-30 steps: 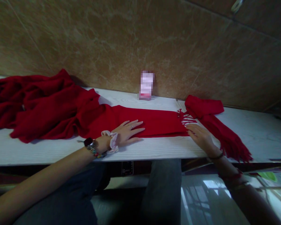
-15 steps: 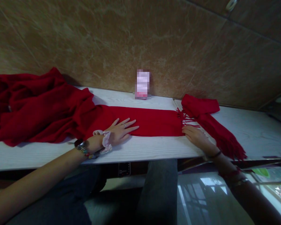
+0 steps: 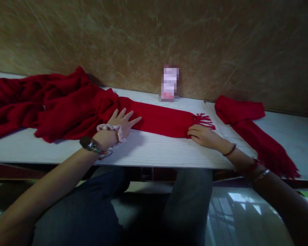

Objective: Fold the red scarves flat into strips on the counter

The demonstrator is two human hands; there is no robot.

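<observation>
A long red scarf [image 3: 164, 119] lies across the white table, its fringed end toward the right and the rest bunched in a loose heap at the left. My left hand [image 3: 122, 121], fingers spread, rests on the scarf where the flat strip meets the heap. At the fringed end, my right hand [image 3: 201, 135] pinches the scarf's near corner. Its fingertips are closed on the cloth beside the fringe.
A second folded red scarf [image 3: 246, 118] with fringe lies to the right. An upright pinkish object [image 3: 170, 83], blurred out, leans against the brown marbled wall [image 3: 118, 41] behind the white table [image 3: 154, 150]. My knees are below the table's front edge.
My left hand has drawn left along the scarf toward the heap. The scarf's fringed end and my right hand have shifted left, away from the folded scarf. The camera view has also shifted.
</observation>
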